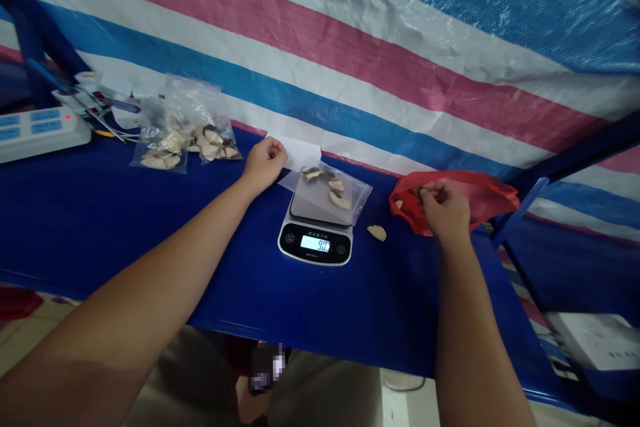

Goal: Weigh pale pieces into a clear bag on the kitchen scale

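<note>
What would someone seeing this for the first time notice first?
Probably the digital scale glowing at the middle of the blue table, with a clear bag of pale slices lying on its platform. The left hand rests closed beside that bag, while the right hand reaches into a red plastic bag to the right. Behind everything hangs a pink, white and blue striped tarp.

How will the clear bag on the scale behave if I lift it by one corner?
The clear bag looks like thin film lying flat on the scale, so it will probably sag and fold rather than hold shape. The few pale pieces inside lie loose, so they would likely slide to the low corner. It seems light; the display shows a small reading.
</note>
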Tool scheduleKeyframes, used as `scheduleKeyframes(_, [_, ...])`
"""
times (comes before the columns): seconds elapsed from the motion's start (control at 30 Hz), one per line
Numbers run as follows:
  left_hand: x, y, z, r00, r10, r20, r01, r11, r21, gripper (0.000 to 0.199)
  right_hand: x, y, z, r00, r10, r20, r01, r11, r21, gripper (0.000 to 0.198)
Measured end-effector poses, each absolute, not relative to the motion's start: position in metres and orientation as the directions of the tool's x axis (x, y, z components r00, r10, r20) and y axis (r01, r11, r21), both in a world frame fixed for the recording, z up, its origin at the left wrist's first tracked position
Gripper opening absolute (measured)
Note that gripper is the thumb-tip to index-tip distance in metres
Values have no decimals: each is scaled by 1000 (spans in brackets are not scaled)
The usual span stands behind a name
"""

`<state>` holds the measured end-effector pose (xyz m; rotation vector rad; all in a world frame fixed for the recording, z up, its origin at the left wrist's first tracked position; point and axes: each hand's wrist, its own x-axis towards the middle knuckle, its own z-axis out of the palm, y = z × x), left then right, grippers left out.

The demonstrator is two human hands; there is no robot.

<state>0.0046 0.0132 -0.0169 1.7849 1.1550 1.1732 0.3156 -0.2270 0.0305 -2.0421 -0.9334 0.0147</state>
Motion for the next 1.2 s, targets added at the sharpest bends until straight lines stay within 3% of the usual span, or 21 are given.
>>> scheduleKeyframes(0.1, [4, 13, -17, 199, 929, 310, 288, -358, 888, 7, 297, -225, 42, 664, 614, 426, 632, -157, -759, 23])
scheduleKeyframes(0.2, [4, 12, -16, 198, 929, 312, 288, -359, 888, 7, 274, -224, 52, 619, 706, 343, 516, -37, -856, 29])
scheduleKeyframes(0.3, [4, 11, -14, 199, 930, 310, 295, -358, 886, 6, 259, -222, 54, 562, 799, 213, 414, -48, -909, 35])
scheduleKeyframes(0.5, [4, 9, -12, 200, 928, 314, 297, -363, 883, 6, 243, -218, 47, 455, 890, 38, 375, -152, -914, 36])
scheduleKeyframes(0.7, [4, 9, -13, 197, 935, 296, 296, -344, 891, 7, 224, -211, 38, 408, 906, -114, 105, -171, -980, 40])
scheduleKeyframes(0.8, [4, 9, -13, 191, 935, 298, 302, -345, 889, 7, 227, -209, 37, 469, 873, -132, 19, -159, -987, 36])
scheduleKeyframes(0.87, [4, 10, -13, 194, 932, 306, 302, -353, 885, 6, 238, -211, 38, 577, 811, -100, 82, -179, -980, 27])
scheduleKeyframes(0.97, [5, 11, -14, 197, 929, 313, 302, -361, 882, 5, 258, -218, 42, 638, 770, -22, 325, -295, -898, 18])
scheduleKeyframes(1.1, [5, 11, -14, 200, 931, 305, 292, -354, 889, 6, 268, -233, 52, 428, 901, -69, 680, -371, -632, 29])
scheduleKeyframes(1.2, [5, 11, -14, 198, 934, 297, 284, -345, 895, 7, 262, -241, 56, 294, 945, -146, 812, -327, -484, 33])
